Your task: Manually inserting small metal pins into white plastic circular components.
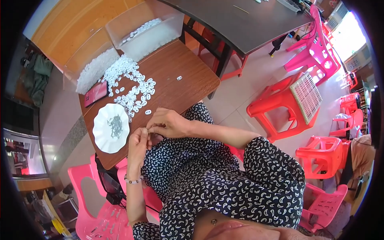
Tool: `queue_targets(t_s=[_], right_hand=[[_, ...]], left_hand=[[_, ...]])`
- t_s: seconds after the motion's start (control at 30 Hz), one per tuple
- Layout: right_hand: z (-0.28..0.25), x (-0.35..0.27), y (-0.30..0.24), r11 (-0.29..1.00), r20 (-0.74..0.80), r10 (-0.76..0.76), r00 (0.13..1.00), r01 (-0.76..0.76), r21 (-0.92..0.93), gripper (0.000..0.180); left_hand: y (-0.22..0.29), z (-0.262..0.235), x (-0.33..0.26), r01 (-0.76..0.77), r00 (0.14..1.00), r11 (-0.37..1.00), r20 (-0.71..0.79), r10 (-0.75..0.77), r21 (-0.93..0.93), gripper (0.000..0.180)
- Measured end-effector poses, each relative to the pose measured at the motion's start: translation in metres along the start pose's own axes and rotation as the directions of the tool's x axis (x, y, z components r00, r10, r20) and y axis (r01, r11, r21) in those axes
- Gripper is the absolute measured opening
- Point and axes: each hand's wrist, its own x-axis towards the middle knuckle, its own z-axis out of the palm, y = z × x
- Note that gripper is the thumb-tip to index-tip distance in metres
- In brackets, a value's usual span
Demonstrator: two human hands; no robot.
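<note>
My left hand (139, 141) and my right hand (168, 122) meet fingertip to fingertip just off the near edge of the brown wooden table (176, 96). Both are closed in a pinch; whatever lies between the fingers is too small and covered to make out. Beside my left hand stands a white plate with a wavy rim (101, 138), holding a scatter of small dark grey bits (116, 127). Beyond my hands spreads a loose heap of small white oval pieces with dark marks (134, 93). One such white piece (148, 112) lies closest to my right hand.
Two translucent bins, one left (74, 76) and one right (170, 30), hold more white pieces at the table's back. A pink-faced phone (96, 94) lies by the heap. A dark table (224, 20) adjoins. Red stools (276, 105) and pink chairs (90, 216) stand around.
</note>
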Motion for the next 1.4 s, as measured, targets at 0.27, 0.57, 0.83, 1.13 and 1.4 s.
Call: queue_targets(t_s=[0.27,0.57,0.83,1.13,1.4], right_hand=[[-0.005,-0.002,-0.003,0.996,-0.011,-0.039,0.999,0.038,-0.081,0.01],[0.001,-0.008,0.003,0.994,-0.014,-0.043,0.999,0.041,-0.097,0.01],[0.001,-0.007,0.002,0.994,-0.027,-0.063,0.998,0.06,-0.09,0.012],[0.0,-0.007,0.004,0.992,-0.024,-0.097,0.995,0.095,-0.082,0.01],[-0.005,-0.007,-0.001,0.948,-0.005,0.257,0.966,-0.251,0.196,0.023]], left_hand=[[0.001,0.008,0.0,-0.037,0.999,0.997,-0.036,0.035,-0.069,0.029],[-0.008,0.012,0.001,-0.001,0.999,0.971,-0.048,-0.011,-0.239,0.027],[-0.007,0.012,0.0,0.055,0.996,0.926,-0.042,-0.076,-0.372,0.025],[-0.01,0.013,-0.002,0.124,0.988,0.816,-0.006,-0.155,-0.565,0.019],[-0.014,0.012,0.0,-0.006,0.989,0.884,-0.136,-0.065,-0.467,0.016]])
